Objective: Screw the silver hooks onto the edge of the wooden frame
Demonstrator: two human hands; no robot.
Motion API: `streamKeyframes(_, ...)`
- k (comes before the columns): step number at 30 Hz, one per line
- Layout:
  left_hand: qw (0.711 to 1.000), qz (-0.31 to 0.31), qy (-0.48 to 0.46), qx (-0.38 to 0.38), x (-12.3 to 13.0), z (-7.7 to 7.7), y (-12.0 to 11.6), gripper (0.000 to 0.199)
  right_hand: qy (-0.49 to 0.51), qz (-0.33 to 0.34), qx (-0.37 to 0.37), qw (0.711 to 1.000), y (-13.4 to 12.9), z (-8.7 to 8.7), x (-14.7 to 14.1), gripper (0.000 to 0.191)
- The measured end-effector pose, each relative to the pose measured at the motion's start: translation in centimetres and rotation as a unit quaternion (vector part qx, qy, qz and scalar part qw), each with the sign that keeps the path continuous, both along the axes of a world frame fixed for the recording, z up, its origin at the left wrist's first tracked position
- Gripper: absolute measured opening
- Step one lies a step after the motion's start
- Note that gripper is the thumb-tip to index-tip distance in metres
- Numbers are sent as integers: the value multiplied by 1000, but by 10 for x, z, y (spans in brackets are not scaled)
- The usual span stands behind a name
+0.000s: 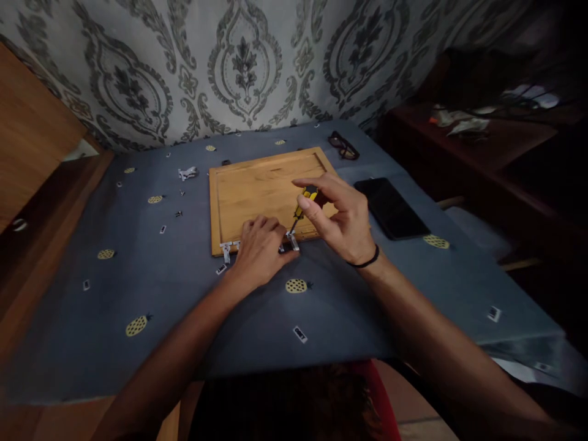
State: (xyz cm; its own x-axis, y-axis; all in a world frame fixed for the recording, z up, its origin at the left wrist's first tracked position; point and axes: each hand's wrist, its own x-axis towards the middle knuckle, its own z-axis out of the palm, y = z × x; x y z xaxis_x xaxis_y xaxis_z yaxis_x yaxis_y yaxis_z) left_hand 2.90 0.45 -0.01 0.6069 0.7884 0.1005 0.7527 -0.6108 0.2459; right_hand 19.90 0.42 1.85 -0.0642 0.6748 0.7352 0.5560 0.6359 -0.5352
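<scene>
A wooden cabinet door with a raised frame lies flat on the cloth-covered table. A metal hinge sits at its near edge, and a second hinge is at the near left corner. My left hand rests on the near edge, fingers bent over the wood, with forefinger and thumb closed around the first hinge; the fingertips are partly hidden. Between thumb and fingers, my right hand grips a yellow and black screwdriver. Its shaft slants down and its tip meets the hinge plate.
Left of the door lie a loose hinge and small screws. A black phone and glasses are on the right side. The blue tablecloth reaches a patterned curtain. Wooden furniture stands at left.
</scene>
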Motion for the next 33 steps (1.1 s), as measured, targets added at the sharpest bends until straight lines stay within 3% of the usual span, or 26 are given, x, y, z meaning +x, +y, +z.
streamKeyframes(5,1000,-1,-2,5,-1,-2,0,32,115,126,-107,980,6,7,-3,27)
streamKeyframes(10,1000,2,-16,20,-2,-5,0,36,214,296,-274,889,14,7,-13,34)
streamKeyframes(18,1000,-1,-1,15,0,-3,1,32,255,325,-286,865,19,7,-16,48)
streamKeyframes(22,1000,-3,2,19,0,-2,1,33,237,285,-240,897,16,2,-14,44)
streamKeyframes(27,1000,-1,2,11,0,-1,1,34,85,197,-155,964,14,3,-9,43)
streamKeyframes(29,1000,0,0,9,0,-1,1,34,47,139,-119,982,12,2,-8,42)
streamKeyframes(33,1000,1,4,10,0,-2,1,33,37,-40,-14,998,6,-4,-10,36)
